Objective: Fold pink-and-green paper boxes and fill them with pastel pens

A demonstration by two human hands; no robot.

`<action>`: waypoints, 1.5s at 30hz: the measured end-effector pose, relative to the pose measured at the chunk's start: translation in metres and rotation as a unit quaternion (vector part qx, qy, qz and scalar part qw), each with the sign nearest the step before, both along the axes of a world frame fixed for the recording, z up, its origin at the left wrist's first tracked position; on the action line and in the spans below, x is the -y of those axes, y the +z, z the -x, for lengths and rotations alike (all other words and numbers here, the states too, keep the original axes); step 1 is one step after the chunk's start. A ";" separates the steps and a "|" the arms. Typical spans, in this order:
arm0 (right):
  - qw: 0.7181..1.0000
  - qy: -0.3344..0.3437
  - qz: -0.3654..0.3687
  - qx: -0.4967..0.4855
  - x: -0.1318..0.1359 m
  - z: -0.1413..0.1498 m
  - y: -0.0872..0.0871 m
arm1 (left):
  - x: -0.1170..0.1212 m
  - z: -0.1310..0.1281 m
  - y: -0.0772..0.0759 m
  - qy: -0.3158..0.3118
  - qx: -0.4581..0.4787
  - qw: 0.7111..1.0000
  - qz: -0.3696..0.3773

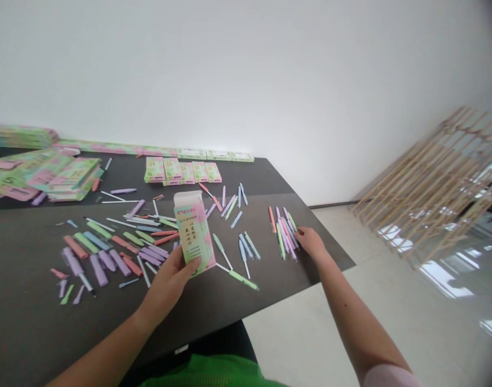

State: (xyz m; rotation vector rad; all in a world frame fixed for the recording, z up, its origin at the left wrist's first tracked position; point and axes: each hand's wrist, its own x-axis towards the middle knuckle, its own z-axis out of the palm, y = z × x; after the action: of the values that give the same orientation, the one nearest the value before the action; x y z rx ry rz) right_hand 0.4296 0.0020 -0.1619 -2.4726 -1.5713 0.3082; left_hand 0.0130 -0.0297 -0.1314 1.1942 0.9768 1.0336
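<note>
My left hand [171, 277] grips a small pink and green carton [195, 231] upright, thumb across its printed front. The carton's pale top flap stands raised. Out to the right, my right hand [310, 243] has its fingertips pinched at the edge of a bunch of pastel pens [284, 236] lying on the table. The pens are pink, green, purple and coral, and the fingers partly cover those at the bunch's right side. Blue-grey pens [249, 246] lie loose between the two hands, near a green pen barrel with a white refill [243, 278].
Pen barrels, caps and white refills lie scattered on the dark table [214, 312] at left. Five cartons [181, 171] sit in a row behind, with more cartons [74, 177] stacked at far left and along the wall. A bamboo rack [427, 183] stands at right beyond the table edge.
</note>
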 end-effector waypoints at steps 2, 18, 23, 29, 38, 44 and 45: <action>1.000 0.014 0.001 -0.005 -0.007 0.002 -0.003 | 0.000 0.000 0.000 0.001 -0.005 1.000 0.002; 1.000 -0.007 0.008 -0.027 -0.002 -0.004 0.004 | 0.004 0.000 0.004 -0.002 -0.014 1.000 0.017; 0.998 -0.027 -0.053 -0.037 0.006 0.005 0.024 | 0.003 0.000 0.001 0.005 -0.032 0.999 -0.003; 0.977 0.031 -0.171 -0.123 0.030 0.038 0.087 | 0.007 -0.002 0.000 -0.027 -0.148 0.982 -0.118; 0.877 0.276 -0.371 -0.130 0.096 0.093 0.181 | 0.011 0.001 -0.007 -0.023 -0.354 0.886 -0.298; 0.847 0.416 -0.324 -0.067 0.105 0.114 0.199 | 0.011 0.001 -0.010 -0.015 -0.360 0.883 -0.301; 0.849 0.417 -0.319 -0.060 0.104 0.116 0.199 | 0.011 0.001 -0.010 -0.019 -0.361 0.882 -0.303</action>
State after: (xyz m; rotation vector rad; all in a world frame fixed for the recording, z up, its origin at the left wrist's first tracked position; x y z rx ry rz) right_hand 0.3134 -0.1018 0.0376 -1.1732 -2.1542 0.0262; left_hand 0.0119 -0.0411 -0.1414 2.2137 1.2197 0.8901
